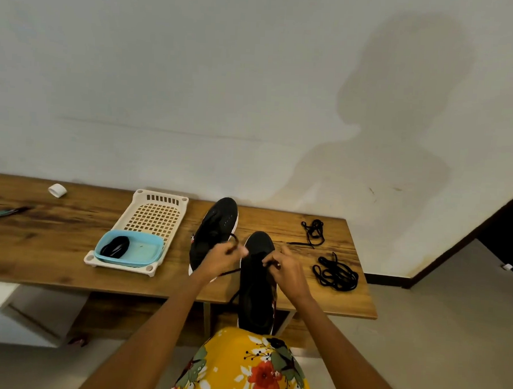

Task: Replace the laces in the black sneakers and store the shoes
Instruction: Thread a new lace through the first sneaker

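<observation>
Two black sneakers with white soles lie on the wooden table [67, 273]. The near sneaker [256, 295] points away from me, its heel past the table's front edge. The far sneaker [214, 230] lies just left of it. My left hand [223, 259] pinches one end of a black lace [230, 271] above the near sneaker's left side. My right hand [287, 271] pinches the other lace end over its eyelets. Two loose black laces lie to the right: one tangled bundle [336, 273], one thinner [314, 231] behind it.
A cream perforated tray [156, 216] stands left of the shoes, with a light-blue tub [139, 255] on its near end holding a coiled black lace [116, 246]. A white roll [57, 190] and a dark tool [4, 213] lie at the far left. The wall runs behind the table.
</observation>
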